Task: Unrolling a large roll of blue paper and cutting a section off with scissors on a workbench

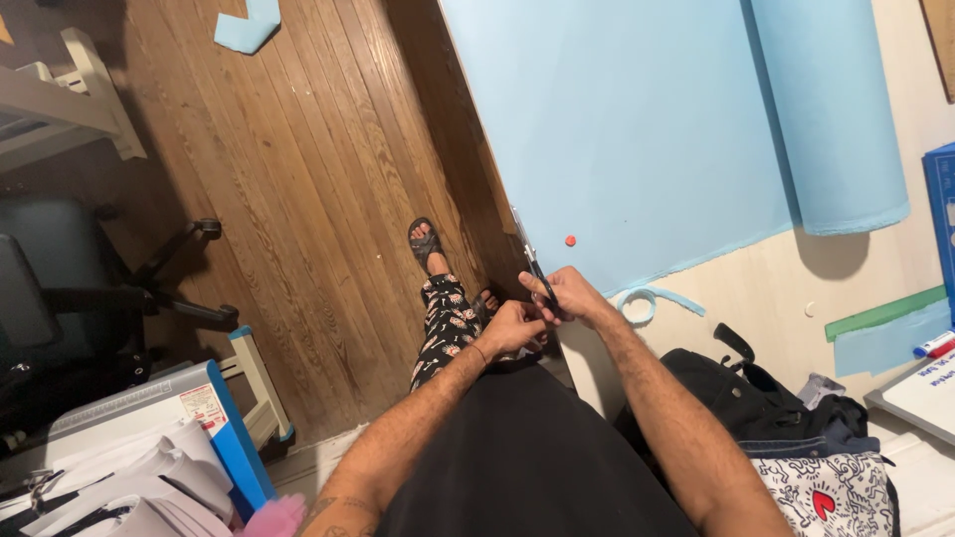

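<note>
A large light blue sheet (617,129) lies on a pale table (776,288), partly unrolled from a roll (831,109) at the right. My right hand (572,295) grips dark-handled scissors (530,261) at the sheet's near left edge, blades pointing away from me. My left hand (510,326) sits just beside and below the right hand, fingers curled at the scissors' handles. A small red dot (570,241) sits on the sheet near the hands. A thin curled blue offcut strip (652,298) lies on the table right of my right hand.
A black bag (756,398) and patterned cloth (826,492) rest on the table at right. Green and blue strips (885,323), a marker (935,346) and a blue crate (943,219) sit far right. Wooden floor (298,169), an office chair (90,288), stacked papers (129,467) and a blue scrap (249,25) lie left.
</note>
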